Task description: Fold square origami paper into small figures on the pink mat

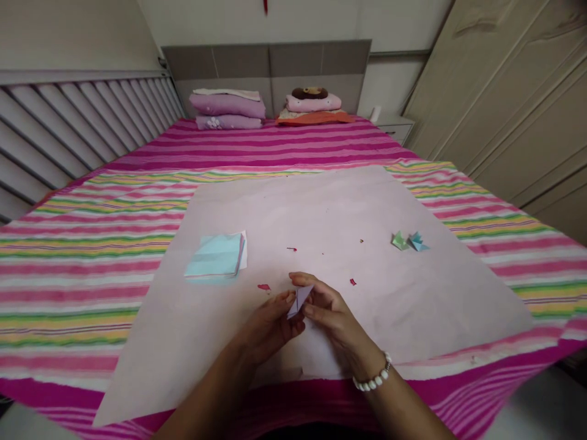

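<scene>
A small folded piece of pale purple paper [300, 299] is held up between my two hands, above the near part of the large white sheet [293, 208]. My left hand [273, 324] pinches its left side between thumb and fingers. On the other side, my right hand [328, 308], with a white bead bracelet [373, 382] at the wrist, grips the right edge. Fingers cover part of the folds. A stack of square papers [215, 255], light blue on top, lies to the left of my hands.
At the right stand a green folded paper figure [399, 241] and a blue one [417, 241]. Small red scraps [264, 287] dot the sheet, which covers a striped bed [68, 269]. Folded bedding [229, 110] sits by the headboard; a slatted rail [82, 128] runs along the left.
</scene>
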A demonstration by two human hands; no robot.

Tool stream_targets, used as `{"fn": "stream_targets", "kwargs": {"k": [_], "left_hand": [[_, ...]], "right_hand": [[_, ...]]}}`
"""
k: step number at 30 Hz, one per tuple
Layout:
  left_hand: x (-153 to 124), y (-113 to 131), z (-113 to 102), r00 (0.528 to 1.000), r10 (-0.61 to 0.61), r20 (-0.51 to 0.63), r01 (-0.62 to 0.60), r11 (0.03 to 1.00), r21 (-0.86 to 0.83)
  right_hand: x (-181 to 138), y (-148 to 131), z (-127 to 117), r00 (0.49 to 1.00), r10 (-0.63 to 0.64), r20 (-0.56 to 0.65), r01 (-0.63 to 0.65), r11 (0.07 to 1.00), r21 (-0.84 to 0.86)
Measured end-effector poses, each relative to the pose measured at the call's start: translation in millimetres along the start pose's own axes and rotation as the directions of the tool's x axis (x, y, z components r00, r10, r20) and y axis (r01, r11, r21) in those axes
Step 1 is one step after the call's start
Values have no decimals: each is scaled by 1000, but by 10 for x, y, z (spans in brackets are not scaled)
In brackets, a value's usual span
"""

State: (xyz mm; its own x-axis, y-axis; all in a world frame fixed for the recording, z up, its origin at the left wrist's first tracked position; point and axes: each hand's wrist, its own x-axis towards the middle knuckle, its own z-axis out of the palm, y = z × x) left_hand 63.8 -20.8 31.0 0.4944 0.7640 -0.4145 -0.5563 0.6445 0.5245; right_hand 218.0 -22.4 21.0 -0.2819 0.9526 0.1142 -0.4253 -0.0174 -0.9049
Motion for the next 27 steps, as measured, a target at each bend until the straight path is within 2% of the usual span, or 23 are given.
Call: {"fn": "stream_targets", "kwargs": {"k": [3,6,8,10,12,15,18,27], "left_hand": [[10,-48,-1,1000,-26,-17,26,999,33],[21,-27,-5,999,-17,-51,28,972,231],[20,26,-12,992,76,-98,-33,924,382],[9,99,-11,968,221,-116,-139,862,488],[-12,174,7,944,323,-68,-229,788,572],[-45,251,56,933,359,13,-261,653,711],[-57,267,95,922,387,27,-277,607,745],[-77,266,76,906,421,34,-320,632,706]], "right_hand": [[16,3,30,1000,21,-3,-21,999,31],[45,18,18,996,70,-57,-67,996,58],[68,18,-9,989,71,-132,-68,997,27],[88,0,-33,977,58,-205,-67,997,-39],[101,-32,-38,969,69,-237,-92,992,-88],[106,-77,-13,971,105,-216,-131,986,-108],[99,-90,14,975,109,-196,-131,986,-99],[58,-41,-8,981,112,-156,-118,993,-31]]}}
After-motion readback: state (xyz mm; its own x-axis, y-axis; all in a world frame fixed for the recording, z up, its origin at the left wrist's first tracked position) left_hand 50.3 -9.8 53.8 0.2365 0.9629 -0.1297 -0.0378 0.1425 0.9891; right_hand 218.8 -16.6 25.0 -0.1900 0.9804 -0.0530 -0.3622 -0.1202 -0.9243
